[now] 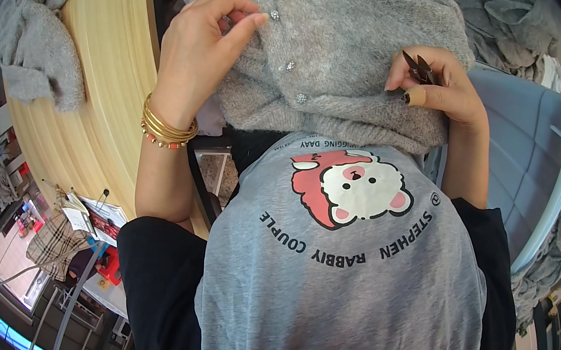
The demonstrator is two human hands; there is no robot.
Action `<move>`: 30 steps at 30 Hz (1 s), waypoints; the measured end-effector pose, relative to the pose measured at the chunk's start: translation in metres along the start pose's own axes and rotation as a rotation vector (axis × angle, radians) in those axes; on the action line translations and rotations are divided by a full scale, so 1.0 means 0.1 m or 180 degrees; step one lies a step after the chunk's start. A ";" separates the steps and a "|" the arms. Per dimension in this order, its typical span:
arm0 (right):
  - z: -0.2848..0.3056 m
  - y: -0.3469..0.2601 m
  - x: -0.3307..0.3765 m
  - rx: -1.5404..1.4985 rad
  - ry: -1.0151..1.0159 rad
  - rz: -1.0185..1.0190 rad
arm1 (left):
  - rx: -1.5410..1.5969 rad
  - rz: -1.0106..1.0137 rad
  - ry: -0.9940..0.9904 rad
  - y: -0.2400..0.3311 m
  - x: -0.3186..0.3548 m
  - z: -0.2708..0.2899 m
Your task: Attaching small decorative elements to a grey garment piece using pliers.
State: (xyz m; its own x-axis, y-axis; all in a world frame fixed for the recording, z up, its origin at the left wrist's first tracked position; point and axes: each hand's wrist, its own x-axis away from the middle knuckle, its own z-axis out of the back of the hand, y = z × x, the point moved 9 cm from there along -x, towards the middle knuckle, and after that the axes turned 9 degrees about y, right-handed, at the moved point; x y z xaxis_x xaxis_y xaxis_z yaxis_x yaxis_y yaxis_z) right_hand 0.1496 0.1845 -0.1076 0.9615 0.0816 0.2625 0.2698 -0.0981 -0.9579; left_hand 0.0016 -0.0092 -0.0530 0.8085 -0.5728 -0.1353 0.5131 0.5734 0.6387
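A fuzzy grey knit cardigan (370, 34) lies bunched across my lap, with a row of sparkly round buttons down its front. My left hand (202, 41), with gold bangles on the wrist, is over the cardigan's left part. Its thumb and forefinger are pinched together right beside one button (274, 15); anything between the fingertips is too small to make out. On the right side of the knit rests my right hand (448, 87), curled round dark thread snips (420, 69) whose blades point up and left. Tan tape wraps its thumb.
A light wooden table (101, 31) runs along the left, with another grey knit garment (43, 37) on it. At right stands a blue plastic bin (512, 135). More grey knitwear (502, 27) is piled behind it. Papers (94, 218) hang by the table's near end.
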 end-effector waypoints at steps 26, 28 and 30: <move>-0.22 -0.16 -0.20 0.0673 0.0330 0.0545 | -0.0961 -0.0747 0.0376 0.11 0.20 -0.05; -0.26 -0.21 -0.23 0.0524 0.0423 0.0628 | -0.0798 -0.0669 0.0348 0.11 0.21 0.00; -0.30 -0.23 -0.25 0.0981 0.0458 0.0669 | -0.0283 -0.0323 0.0262 0.04 0.23 0.04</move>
State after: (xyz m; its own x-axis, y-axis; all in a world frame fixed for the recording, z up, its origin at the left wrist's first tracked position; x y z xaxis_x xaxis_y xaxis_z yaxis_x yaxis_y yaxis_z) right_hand 0.1209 0.1553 -0.0885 0.9975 -0.0506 0.0498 0.0592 0.2062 -0.9767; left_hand 0.0214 -0.0222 -0.0506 0.7702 -0.5826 -0.2596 0.6139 0.5667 0.5495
